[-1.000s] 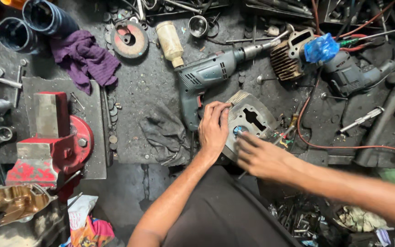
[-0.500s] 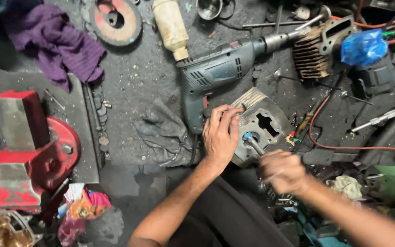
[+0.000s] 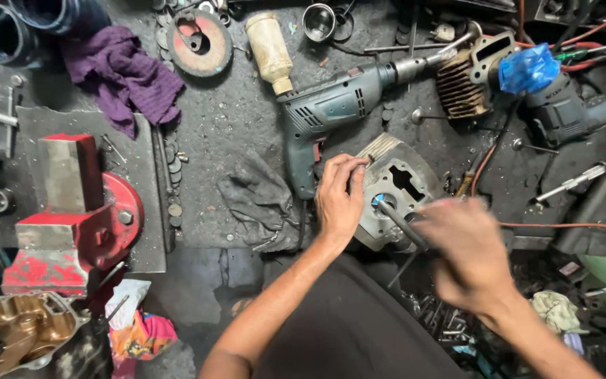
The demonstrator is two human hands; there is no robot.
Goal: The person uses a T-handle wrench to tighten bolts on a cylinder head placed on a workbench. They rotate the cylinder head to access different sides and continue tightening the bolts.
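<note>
- Left hand (image 3: 341, 200) lies spread on the near-left edge of the grey engine cylinder block (image 3: 398, 186), fingers curled over its rim, pinning it to the bench.
- Right hand (image 3: 468, 256), blurred, is closed round a dark rod-like tool (image 3: 401, 223) whose tip sits in the block's round bore.
- Just left of the block lies the electric drill (image 3: 331, 112); beyond the drill, a grey rag (image 3: 257, 196).
- Probably best: keep the block pressed flat and the tool square to the bore.
</note>
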